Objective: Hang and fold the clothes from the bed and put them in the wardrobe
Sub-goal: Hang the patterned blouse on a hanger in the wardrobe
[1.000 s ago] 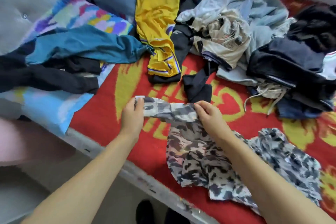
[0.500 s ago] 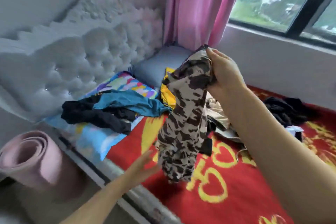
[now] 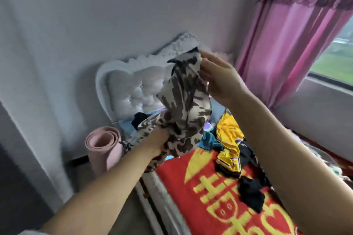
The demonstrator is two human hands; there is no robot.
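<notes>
Camouflage cloth is bunched between my two hands, lifted clear above the edge of the bed. My right hand [image 3: 219, 80] pinches the top of the camouflage garment [image 3: 185, 105] up high, fingers fairly straight along the fabric with the thumb behind it. My left hand [image 3: 158, 139] is buried in the lower part, and I judge it is gripping a fistful, though the fingers themselves are hidden by the cloth. The garment hangs twisted between the two grips.

To do this step well, I think I should find a seam or the waistband with each hand, shake the twist out, and let it hang flat before folding; folding it while it is this bunched would trap creases.

Counting outward: one garment in hand. On the red bedcover [image 3: 191, 196] I can see one yellow jersey [image 3: 229, 139], one teal piece [image 3: 208, 140], and at least two black items [image 3: 250, 192], the rest blurred. One pink rolled mat [image 3: 104, 145] stands on the floor beside the white headboard [image 3: 131, 89], and one pink curtain [image 3: 286, 34] hangs at the window. No wardrobe is in view.
</notes>
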